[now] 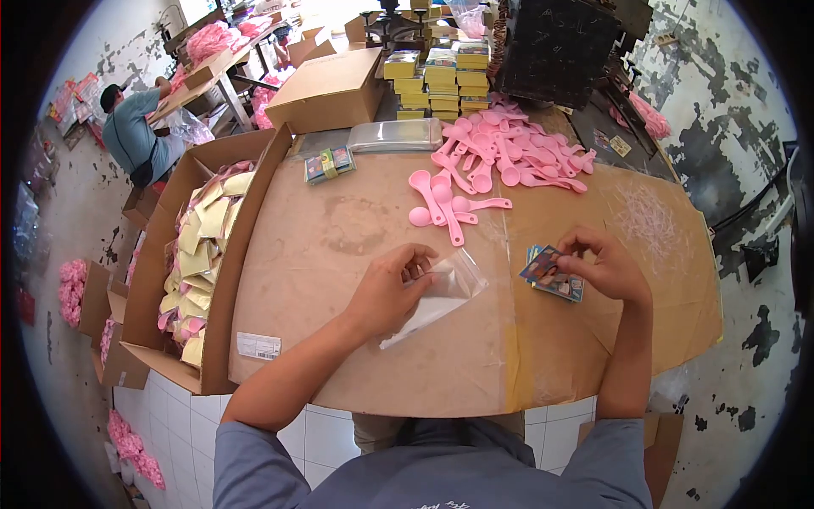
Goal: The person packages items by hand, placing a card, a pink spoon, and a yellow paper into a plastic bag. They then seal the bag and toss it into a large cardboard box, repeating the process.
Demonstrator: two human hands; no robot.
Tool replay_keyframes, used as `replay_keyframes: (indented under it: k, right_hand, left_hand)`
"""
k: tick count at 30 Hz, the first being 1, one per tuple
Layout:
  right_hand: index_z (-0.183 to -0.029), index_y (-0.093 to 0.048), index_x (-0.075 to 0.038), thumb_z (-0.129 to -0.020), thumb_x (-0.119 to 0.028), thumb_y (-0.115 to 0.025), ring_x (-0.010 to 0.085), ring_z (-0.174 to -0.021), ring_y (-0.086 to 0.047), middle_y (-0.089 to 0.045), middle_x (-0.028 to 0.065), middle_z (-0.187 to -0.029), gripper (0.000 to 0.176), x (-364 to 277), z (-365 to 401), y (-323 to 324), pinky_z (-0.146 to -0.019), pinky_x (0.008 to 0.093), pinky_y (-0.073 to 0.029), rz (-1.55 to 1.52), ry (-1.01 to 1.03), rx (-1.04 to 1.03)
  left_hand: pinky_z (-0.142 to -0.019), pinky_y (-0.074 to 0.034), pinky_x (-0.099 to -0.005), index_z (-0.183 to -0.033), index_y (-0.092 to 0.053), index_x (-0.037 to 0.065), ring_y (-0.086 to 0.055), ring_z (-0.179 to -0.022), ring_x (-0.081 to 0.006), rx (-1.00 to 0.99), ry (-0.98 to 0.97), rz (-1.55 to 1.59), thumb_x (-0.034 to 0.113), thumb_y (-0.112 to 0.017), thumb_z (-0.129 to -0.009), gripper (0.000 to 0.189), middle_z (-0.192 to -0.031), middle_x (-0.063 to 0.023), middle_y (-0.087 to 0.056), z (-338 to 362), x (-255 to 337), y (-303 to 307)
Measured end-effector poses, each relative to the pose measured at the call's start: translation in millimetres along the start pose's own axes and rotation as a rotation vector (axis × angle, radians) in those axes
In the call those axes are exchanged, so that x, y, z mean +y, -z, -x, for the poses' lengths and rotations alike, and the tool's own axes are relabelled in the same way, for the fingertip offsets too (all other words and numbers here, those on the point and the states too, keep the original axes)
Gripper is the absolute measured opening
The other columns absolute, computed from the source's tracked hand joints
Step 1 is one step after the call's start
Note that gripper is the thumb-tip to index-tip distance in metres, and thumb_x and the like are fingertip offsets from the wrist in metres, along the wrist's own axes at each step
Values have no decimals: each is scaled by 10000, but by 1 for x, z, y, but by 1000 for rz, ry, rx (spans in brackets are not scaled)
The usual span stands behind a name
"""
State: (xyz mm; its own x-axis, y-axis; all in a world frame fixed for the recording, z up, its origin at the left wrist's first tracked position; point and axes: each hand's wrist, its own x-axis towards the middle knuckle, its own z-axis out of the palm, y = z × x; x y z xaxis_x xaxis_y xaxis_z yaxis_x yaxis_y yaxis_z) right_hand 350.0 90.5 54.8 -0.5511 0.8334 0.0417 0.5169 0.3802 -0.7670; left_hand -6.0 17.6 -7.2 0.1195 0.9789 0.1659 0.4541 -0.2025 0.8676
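My left hand (pixel 392 287) has its fingers closed on a clear plastic bag (pixel 449 299), which lies slanted on the cardboard-covered table (pixel 339 280). To the right, my right hand (pixel 604 265) pinches a small printed card (pixel 540 265) by its edge. That card is tilted just over a little stack of similar cards (pixel 566 289). Beyond my hands lie a few loose pink measuring spoons (pixel 442 193), with a larger heap of pink spoons (pixel 534 153) behind them.
Along the left side stands a long cardboard box (pixel 219 339) filled with yellowish packets (pixel 202 242). At the back are a banded card bundle (pixel 329 165), a clear plastic case (pixel 395 136), card stacks (pixel 442 72) and a closed carton (pixel 326 89). Another person (pixel 131 131) sits at far left.
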Motion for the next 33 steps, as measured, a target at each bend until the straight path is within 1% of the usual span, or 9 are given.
replay_keyframes:
  k: [5, 12, 14, 18, 20, 23, 27, 30, 33]
  right_hand:
    - [-1082, -697, -37, -922, -74, -734, 173, -971, -625, -663, 48, -1053, 168, -23, -12, -59, -838, 326, -502, -205, 287, -137]
    - [-1106, -674, -19, -924, -106, -684, 322, -1094, -647, -679, 132, -1134, 202, -30, -16, -99, -980, 409, -503, 168, 367, -190]
    - [-1116, -677, -17, -931, -132, -676, 334, -1108, -644, -683, 143, -1143, 218, -27, -18, -101, -995, 420, -496, 128, 369, -178]
    - [-1139, -681, -15, -929, -126, -677, 353, -1124, -635, -694, 150, -1144, 237, -24, -17, -102, -1002, 426, -492, 84, 323, -169]
    - [-1148, -679, -11, -930, -103, -680, 325, -1086, -660, -701, 139, -1123, 237, -23, -17, -102, -965, 406, -513, 38, 327, -151]
    - [-1141, -681, -7, -937, -65, -683, 250, -1014, -689, -708, 106, -1080, 212, -21, -17, -99, -899, 371, -541, -81, 226, -87]
    - [-1181, -658, -11, -964, -35, -685, 127, -948, -682, -699, 57, -1028, 220, -14, -22, -102, -832, 312, -560, -347, 24, 137]
    - [-1246, -616, -13, -981, -38, -690, 100, -973, -666, -683, 48, -1042, 277, -20, -21, -98, -846, 291, -560, -603, 39, 174]
    - [-1292, -579, -9, -990, -46, -691, 97, -971, -667, -676, 52, -1062, 324, -22, -21, -102, -846, 272, -559, -633, 97, 300]
  left_hand:
    - [-619, -480, -247, -1205, -711, 11, -586, -672, -70, -54, 58, 88, 123, -750, -950, 281, -845, -54, -718, 2, -3, -1]
    - [-604, -493, -269, -1100, -704, -17, -632, -665, -97, -1, -16, -15, 105, -703, -980, 171, -934, -90, -758, 1, -1, -1]
    - [-633, -508, -270, -1060, -694, -25, -654, -702, -106, 6, 17, -61, 97, -676, -995, 140, -974, -97, -765, 3, 9, 4]
    - [-721, -538, -275, -1197, -617, -9, -695, -788, -139, 132, -25, 171, 108, -618, -1041, 194, -1025, -116, -763, -4, -4, 6]
    - [-768, -553, -279, -1308, -548, 8, -708, -824, -153, 132, -23, 423, 127, -609, -1056, 285, -1039, -125, -760, -7, -10, 10]
    - [-761, -573, -284, -1441, -422, 30, -713, -817, -150, -56, 75, 654, 145, -611, -1062, 439, -1023, -135, -760, -7, 4, 24]
    - [-737, -585, -286, -1495, -373, 31, -715, -814, -135, -202, 118, 666, 141, -634, -1049, 529, -1018, -137, -765, -4, 10, 24]
    - [-730, -586, -283, -1502, -376, 28, -724, -836, -131, -233, 143, 641, 116, -652, -1034, 550, -1019, -139, -772, -1, 9, 16]
    - [-758, -586, -271, -1487, -397, 28, -734, -878, -132, -222, 145, 630, 84, -674, -1014, 551, -1019, -139, -780, 0, 4, 9]
